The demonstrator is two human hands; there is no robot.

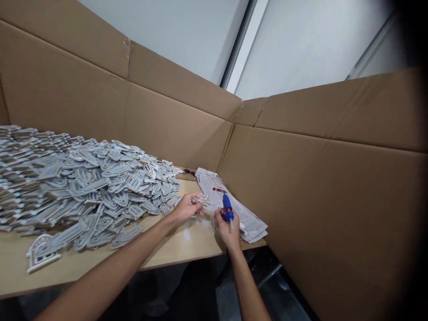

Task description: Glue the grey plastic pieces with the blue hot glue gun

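Note:
My right hand (229,229) grips a blue glue gun (228,207) with its nozzle pointing away from me. A clear glue stick juts from the back of the gun. To its left, my left hand (189,207) pinches a small grey-and-white badge-like piece (204,203) between thumb and fingers. The two hands are close together but apart, above the table's right part. A big heap of similar grey pieces (117,178) lies to the left of my left hand. One piece with a printed face (43,252) rests near the front edge.
Sheets of newspaper (250,220) lie at the table's right end, with a small red object (219,190) on them. Tall cardboard walls (174,120) enclose the back and right. A dark cable (189,172) lies in the back corner. The wooden table's front edge (177,261) faces me.

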